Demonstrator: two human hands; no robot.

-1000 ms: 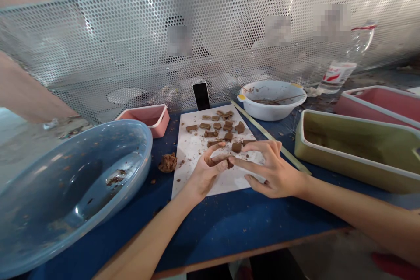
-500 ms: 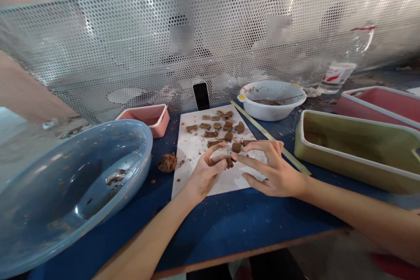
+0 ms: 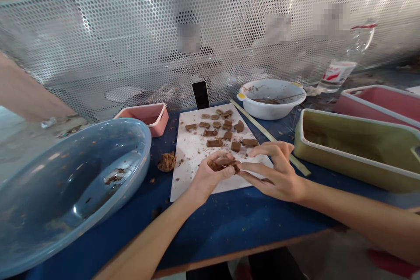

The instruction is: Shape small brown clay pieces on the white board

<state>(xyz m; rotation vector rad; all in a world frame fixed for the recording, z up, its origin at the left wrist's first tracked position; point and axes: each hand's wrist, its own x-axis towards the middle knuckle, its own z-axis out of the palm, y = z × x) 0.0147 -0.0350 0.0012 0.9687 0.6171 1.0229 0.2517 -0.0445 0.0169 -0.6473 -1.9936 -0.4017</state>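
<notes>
My left hand [image 3: 208, 177] is curled around a small piece of brown clay [image 3: 235, 167], with the thumb along its near side. Part of the clay is hidden behind the fingers. From the right, my right hand [image 3: 277, 170] meets the clay's end with thumb and fingertips closed on it, while another finger stands off above. Both hands are over the near half of a white sheet [image 3: 190, 170]. Beyond them on the sheet are several shaped clay pieces, among them a long block [image 3: 214, 143] and a squarish block [image 3: 235, 146], with crumbs around.
A rough clay lump [image 3: 167, 162] and a large blue basin [image 3: 141, 148] are left. Behind stand a pink box [image 3: 160, 122], a phone [image 3: 201, 95] and a white basin [image 3: 272, 111]. A flat strip [image 3: 262, 129], green planter [image 3: 348, 153] and bottle [image 3: 337, 72] are right. People sit behind the perforated screen [image 3: 131, 43].
My left fingers have curled in around the clay. Both hands have come slightly nearer to me, showing more of the blocks on the sheet. My right thumb has moved up to the clay.
</notes>
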